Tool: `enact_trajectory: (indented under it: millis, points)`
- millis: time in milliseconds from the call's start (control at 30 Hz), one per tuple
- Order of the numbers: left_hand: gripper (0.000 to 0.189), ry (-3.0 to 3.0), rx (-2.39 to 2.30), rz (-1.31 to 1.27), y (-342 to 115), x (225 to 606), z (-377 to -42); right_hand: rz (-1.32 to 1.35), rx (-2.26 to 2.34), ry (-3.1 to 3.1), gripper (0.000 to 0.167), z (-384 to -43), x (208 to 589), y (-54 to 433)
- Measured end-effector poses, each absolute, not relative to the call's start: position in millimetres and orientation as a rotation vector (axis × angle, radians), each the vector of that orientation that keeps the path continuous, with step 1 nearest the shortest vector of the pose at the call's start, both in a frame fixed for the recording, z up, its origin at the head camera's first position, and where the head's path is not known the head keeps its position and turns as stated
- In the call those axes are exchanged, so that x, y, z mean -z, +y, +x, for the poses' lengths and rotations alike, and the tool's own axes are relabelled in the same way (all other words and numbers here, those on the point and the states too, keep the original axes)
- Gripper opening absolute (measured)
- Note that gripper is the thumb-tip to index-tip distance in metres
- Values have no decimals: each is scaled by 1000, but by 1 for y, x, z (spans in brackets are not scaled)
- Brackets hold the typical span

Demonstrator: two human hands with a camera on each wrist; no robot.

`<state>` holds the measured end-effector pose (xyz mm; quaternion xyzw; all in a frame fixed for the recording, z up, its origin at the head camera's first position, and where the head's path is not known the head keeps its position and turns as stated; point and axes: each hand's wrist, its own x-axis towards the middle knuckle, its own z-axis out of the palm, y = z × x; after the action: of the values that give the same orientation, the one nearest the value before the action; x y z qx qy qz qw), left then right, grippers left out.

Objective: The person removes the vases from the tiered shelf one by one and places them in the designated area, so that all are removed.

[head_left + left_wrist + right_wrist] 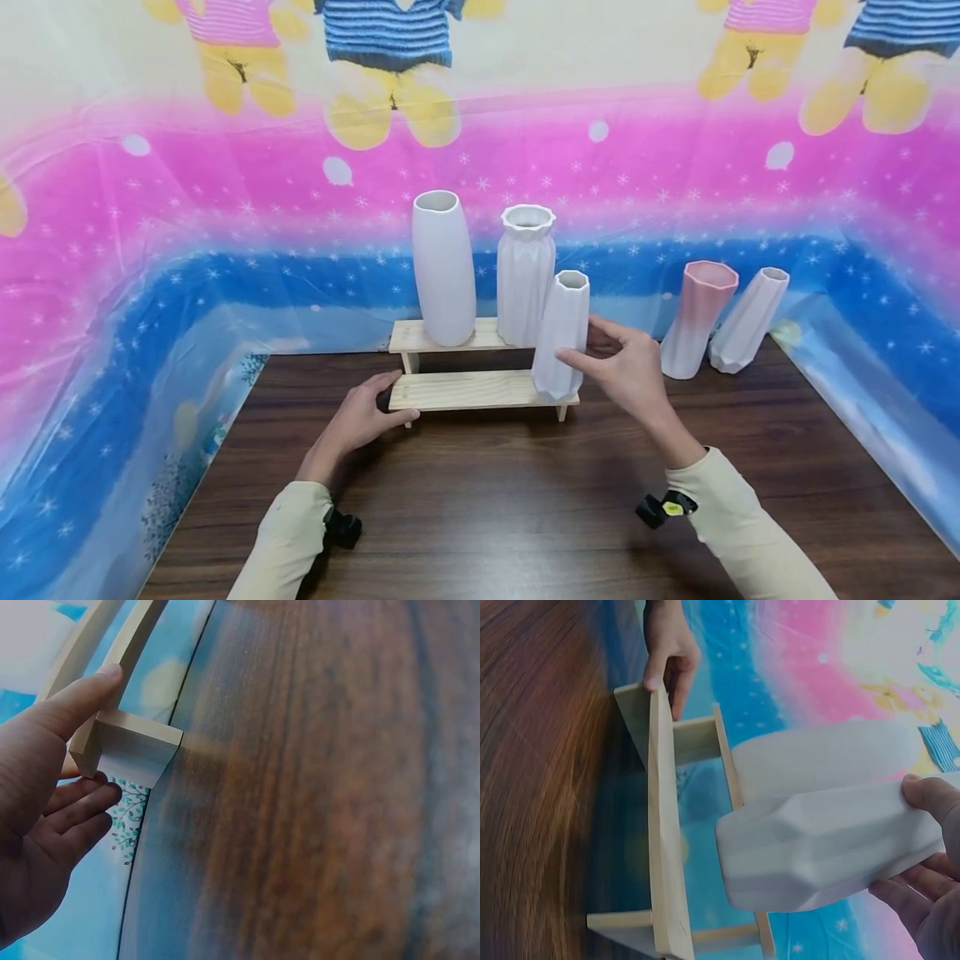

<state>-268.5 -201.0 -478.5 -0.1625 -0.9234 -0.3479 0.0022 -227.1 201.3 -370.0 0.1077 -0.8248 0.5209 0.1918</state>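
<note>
Pinching the pale two-tier wooden stand (465,390) by its left end with the left hand (366,418), I'd level the white faceted ceramic-looking vase (562,329), pinched in the right hand (628,371) just above the lower tier (666,817), before lowering it.

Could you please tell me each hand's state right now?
Left hand: holding the wooden stand at its left end.
Right hand: holding a faceted white vase.

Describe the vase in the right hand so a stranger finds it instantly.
On the dark table stands a stepped wooden rack. At the right end of its lower step, the right hand holds a white faceted vase. Unlike the rounded vase and ruffle-rimmed vase behind, it alone is held.
</note>
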Motion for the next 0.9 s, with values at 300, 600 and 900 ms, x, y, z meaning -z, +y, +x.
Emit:
enact_trajectory:
  millis: [300, 600, 900]
  points:
    - [92, -2903, 1097, -499, -201, 479, -268, 251, -1429, -2289, 68, -226, 374, 226]
    - [88, -2895, 1094, -504, -200, 479, -268, 130, -1443, -2259, 69, -233, 374, 248]
    - [88, -2891, 1086, -522, -201, 478, -269, 14, -1357, -2286, 74, -247, 386, 268]
